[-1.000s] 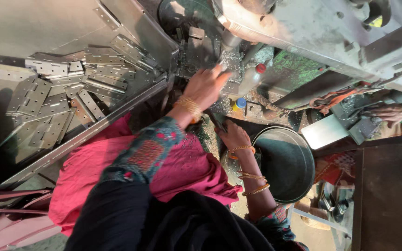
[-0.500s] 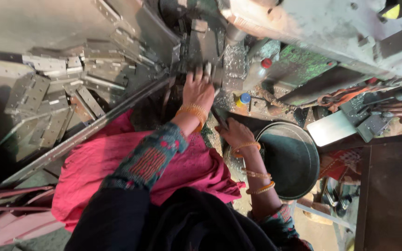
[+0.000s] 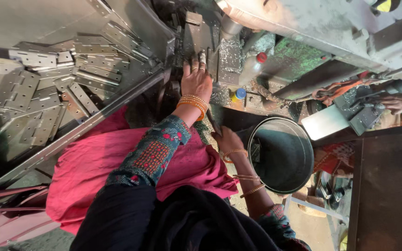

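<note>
Two hands at work, catalogued as they lie.

Item one: your left hand (image 3: 196,81), reaching up to the grey metal block (image 3: 192,32) of the machine (image 3: 303,23). Its fingers (image 3: 195,62) lie flat and together against the block's lower edge; whether they pinch a part there, you cannot tell from this angle. Keep them flat and out of the slot, and seat whatever goes in squarely before you let go.

Item two: your right hand (image 3: 228,142), low, just beside the rim of the dark round bucket (image 3: 280,155). The fingers curl inward; what they close on, if anything, is hidden. Keep this hand clear of the machine while the left one is at the block.

Item three: many flat steel hinges (image 3: 47,88), heaped loosely on the slanted metal worktop (image 3: 33,18) to your left, well apart from both hands. Draw from the near edge of the heap so the pile does not slide.

Item four: metal swarf (image 3: 231,51) strewn around the block; sharp, so avoid sweeping it bare-handed.

Item five: pink cloth (image 3: 94,162) over your lap, near the moving parts; keep it tucked back.

Item six: another person's hand (image 3: 394,103) at far right, on a separate grey fixture (image 3: 364,116).
</note>
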The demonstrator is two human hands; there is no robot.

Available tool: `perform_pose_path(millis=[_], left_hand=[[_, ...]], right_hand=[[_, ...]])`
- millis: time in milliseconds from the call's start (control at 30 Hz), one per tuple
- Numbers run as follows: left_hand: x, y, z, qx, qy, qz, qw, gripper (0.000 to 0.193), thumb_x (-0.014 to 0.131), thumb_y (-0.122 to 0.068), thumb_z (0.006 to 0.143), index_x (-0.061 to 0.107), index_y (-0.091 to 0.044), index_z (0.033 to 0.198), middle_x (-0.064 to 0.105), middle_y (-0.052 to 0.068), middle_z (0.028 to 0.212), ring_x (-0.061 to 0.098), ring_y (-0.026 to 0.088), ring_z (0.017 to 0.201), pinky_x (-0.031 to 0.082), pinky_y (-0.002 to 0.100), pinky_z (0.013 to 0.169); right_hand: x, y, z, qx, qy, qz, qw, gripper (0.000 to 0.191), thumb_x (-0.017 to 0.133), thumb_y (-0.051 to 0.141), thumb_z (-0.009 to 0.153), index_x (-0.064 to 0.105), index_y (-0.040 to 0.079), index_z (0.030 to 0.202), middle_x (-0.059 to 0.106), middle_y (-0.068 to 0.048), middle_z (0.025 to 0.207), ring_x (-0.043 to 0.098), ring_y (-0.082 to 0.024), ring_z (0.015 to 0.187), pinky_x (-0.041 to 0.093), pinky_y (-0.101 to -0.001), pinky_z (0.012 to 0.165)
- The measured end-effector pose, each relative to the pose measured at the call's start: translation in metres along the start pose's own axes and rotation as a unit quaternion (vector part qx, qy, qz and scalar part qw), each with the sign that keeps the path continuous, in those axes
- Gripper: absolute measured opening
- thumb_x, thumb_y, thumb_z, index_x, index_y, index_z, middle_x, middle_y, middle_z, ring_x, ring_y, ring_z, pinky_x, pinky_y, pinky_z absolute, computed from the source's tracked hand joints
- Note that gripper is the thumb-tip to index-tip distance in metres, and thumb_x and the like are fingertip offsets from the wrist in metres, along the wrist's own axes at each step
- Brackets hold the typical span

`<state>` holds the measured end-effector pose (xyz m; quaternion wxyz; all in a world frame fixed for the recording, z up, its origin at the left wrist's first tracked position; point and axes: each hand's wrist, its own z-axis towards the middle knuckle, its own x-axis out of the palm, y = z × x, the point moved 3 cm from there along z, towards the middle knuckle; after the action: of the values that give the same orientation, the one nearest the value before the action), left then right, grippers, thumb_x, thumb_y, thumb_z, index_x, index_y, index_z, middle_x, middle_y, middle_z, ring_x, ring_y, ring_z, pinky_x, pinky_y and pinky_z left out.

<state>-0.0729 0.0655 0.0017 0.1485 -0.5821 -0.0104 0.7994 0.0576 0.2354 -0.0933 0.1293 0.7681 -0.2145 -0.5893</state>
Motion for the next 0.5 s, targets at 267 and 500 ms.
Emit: perform_pose_path(millis=[267,500], left_hand=[[-0.006,-0.001,-0.006,0.025,-0.02,0.001,0.999,0.043,0.051,-0.017,0.096,0.068,-0.004,0.133,0.056,0.018,0.146,0.043,0.031,0.141,0.022,0.054,0.118],[0.002,0.0,0.021,-0.001,0.043,0.04,0.998,0.037,0.046,-0.016,0.101,0.067,-0.006,0.131,0.051,0.011,0.152,0.04,0.027,0.147,0.018,0.055,0.121]], right_hand=[[0.032,-0.007,-0.002,-0.007,-0.032,0.044,0.998,0.048,0.063,0.05,0.091,0.069,0.005,0.105,0.069,-0.028,0.095,0.064,-0.05,0.096,0.049,-0.0557,0.078],[-0.008,-0.001,0.016,0.01,0.022,-0.01,1.0,0.05,0.062,0.048,0.097,0.068,-0.001,0.1,0.07,-0.03,0.089,0.067,-0.047,0.093,0.05,-0.0548,0.077]])
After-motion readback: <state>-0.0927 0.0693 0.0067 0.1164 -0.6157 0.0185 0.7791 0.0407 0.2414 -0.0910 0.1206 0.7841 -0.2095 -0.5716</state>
